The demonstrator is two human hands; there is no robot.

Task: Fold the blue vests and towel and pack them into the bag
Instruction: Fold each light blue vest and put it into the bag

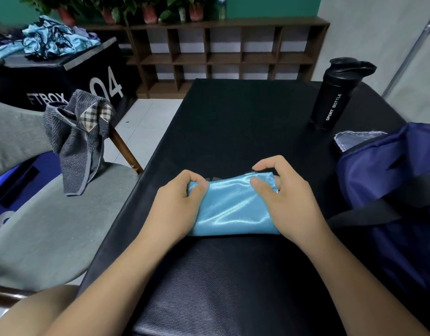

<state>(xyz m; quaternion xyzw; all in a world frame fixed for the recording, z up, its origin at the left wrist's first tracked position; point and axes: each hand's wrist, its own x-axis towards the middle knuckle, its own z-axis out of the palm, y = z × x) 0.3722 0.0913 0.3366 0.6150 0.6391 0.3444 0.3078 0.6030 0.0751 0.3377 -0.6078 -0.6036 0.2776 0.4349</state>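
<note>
A shiny light-blue vest (pixel 231 207), folded into a small rectangle, lies on the black table (pixel 233 122) in front of me. My left hand (pixel 177 204) grips its left end, thumb on top. My right hand (pixel 284 195) grips its right end, fingers curled over the far edge. A dark blue bag (pixel 388 197) with black straps stands open at the table's right side. A grey striped towel (pixel 78 139) with a plaid patch hangs over the chair at left. More blue vests (pixel 54 41) lie heaped on a black box far left.
A black sport bottle (pixel 335 93) stands upright at the table's far right. A grey chair (pixel 46 226) sits close to the table's left edge. A brown cubby shelf (pixel 221 57) with potted plants lines the back wall. A pale cloth (pixel 354 139) shows by the bag's opening.
</note>
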